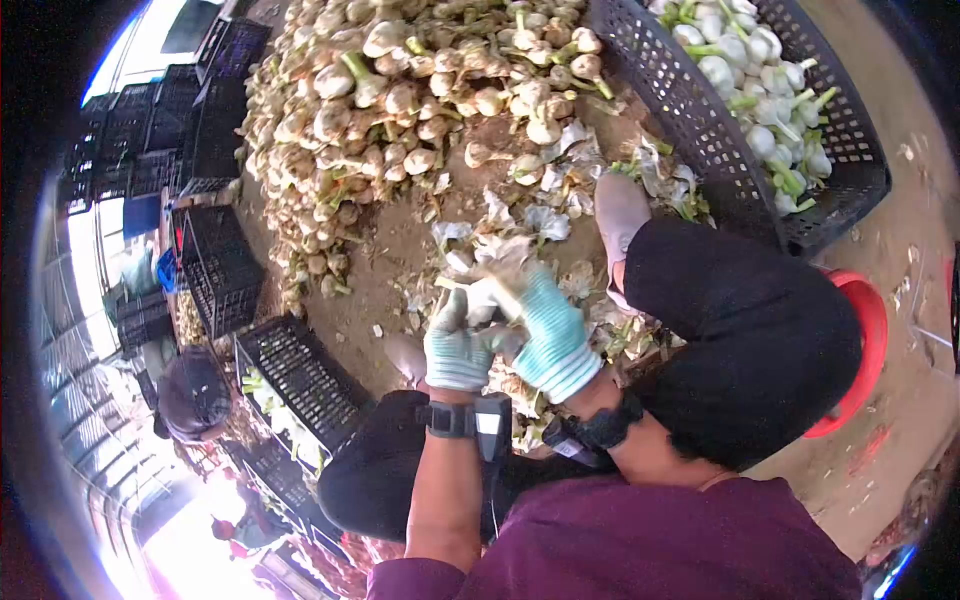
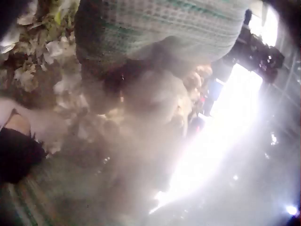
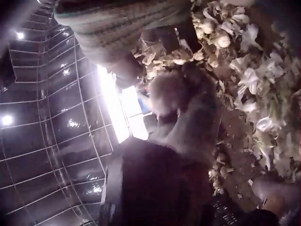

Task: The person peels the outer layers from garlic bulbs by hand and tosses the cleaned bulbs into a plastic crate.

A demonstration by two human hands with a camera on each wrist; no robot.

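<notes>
A whitish garlic bulb is between the two hands, in front of the person's knees. The left hand, in a pale green and white glove with greyed fingertips, grips it from the left. From the right comes the right hand in a matching glove, its fingers blurred and right at the bulb; I cannot tell whether they pinch it. In the left wrist view the bulb shows blurred below the glove. Loose papery garlic skins lie on the ground just beyond the hands.
A large heap of untrimmed garlic covers the ground ahead. At the right stands a black crate holding cleaner white bulbs. More black crates are at the left, near another person's cap. A red seat is under the person.
</notes>
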